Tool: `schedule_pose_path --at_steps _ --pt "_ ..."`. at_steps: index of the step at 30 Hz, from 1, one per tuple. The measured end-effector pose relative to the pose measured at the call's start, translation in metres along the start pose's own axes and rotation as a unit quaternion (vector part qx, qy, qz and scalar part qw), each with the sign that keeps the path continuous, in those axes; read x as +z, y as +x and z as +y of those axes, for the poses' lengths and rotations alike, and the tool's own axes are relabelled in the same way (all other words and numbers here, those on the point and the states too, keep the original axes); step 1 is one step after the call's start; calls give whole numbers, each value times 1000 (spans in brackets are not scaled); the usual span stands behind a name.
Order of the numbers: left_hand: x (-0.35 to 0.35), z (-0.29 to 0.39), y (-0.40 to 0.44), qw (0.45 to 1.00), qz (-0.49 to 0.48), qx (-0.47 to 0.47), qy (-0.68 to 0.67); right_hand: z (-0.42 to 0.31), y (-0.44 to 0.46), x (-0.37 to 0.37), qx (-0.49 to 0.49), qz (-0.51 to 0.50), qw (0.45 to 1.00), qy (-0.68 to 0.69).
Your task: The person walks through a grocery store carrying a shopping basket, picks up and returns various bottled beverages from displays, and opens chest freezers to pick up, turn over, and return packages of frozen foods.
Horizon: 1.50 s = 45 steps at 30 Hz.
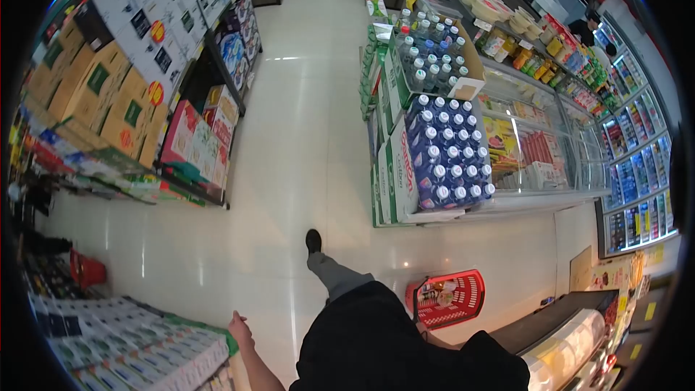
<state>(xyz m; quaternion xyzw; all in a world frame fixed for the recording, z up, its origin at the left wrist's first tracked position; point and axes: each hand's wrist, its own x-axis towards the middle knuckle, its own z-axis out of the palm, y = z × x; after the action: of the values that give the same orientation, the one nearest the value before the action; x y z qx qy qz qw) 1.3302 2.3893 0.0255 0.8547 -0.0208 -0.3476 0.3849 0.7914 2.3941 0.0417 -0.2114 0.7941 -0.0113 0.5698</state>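
Note:
A red shopping basket (474,297) hangs at my right side, with packaged goods (438,293) inside it. My right hand (426,330), partly hidden by my dark clothing, is closed at the basket's near left edge, where the handle is. To the left, my left hand (240,330) is held out low with nothing in it, its fingers loosely apart. Closest to it is a stack of green and white packs (181,347); a gap of floor shows between them. One dark shoe (313,241) is stepping forward on the shiny floor.
Shrink-wrapped blue bottles (449,152) and a carton of clear bottles (434,54) top boxes on the right. Behind them stands a glass-topped freezer (536,145). Cartons (108,101) fill shelves at left. A pale floor aisle (311,101) runs ahead. People stand far right and far left.

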Motion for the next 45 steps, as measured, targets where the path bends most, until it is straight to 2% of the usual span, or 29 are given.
schedule_pose_path --at_steps 1,3,7,10,13,15,18,23,27,28,29,30,34,38,42,45 --pt "18 33 6 999 -23 -20 -13 -15 8 15 11 -7 1000 28" --pt "37 56 44 999 -41 14 31 -45 19 42 39 -13 995 86" --pt "68 116 87 995 -85 -18 55 -95 40 82 90 -21 977 191" --pt "84 159 113 987 -114 -85 77 -124 48 104 124 -24 959 254" --pt "112 207 149 979 -152 -78 107 -146 51 114 135 -33 941 308" --pt "140 241 175 974 -176 -58 129 -163 43 124 155 -7 933 326" --pt "192 299 203 959 -212 -4 190 -181 42 154 127 80 939 308" --pt "266 389 260 935 -301 13 190 -346 -20 166 161 98 938 292" --pt "300 456 321 923 -327 1 204 -410 -6 219 161 71 931 320" --pt "308 474 333 914 -351 13 205 -436 -11 224 170 96 924 328" --pt "317 490 343 904 -374 23 204 -447 -2 231 171 100 925 325" --pt "326 503 349 901 -347 112 236 -444 15 247 168 105 928 315" --pt "359 568 394 896 -388 54 210 -381 130 333 165 110 949 245" --pt "404 620 409 910 -344 71 218 -472 129 315 145 132 936 292" --pt "449 669 433 900 -370 56 222 -580 152 280 129 130 923 340" --pt "496 695 467 894 -365 106 237 -651 185 248 117 121 915 367"
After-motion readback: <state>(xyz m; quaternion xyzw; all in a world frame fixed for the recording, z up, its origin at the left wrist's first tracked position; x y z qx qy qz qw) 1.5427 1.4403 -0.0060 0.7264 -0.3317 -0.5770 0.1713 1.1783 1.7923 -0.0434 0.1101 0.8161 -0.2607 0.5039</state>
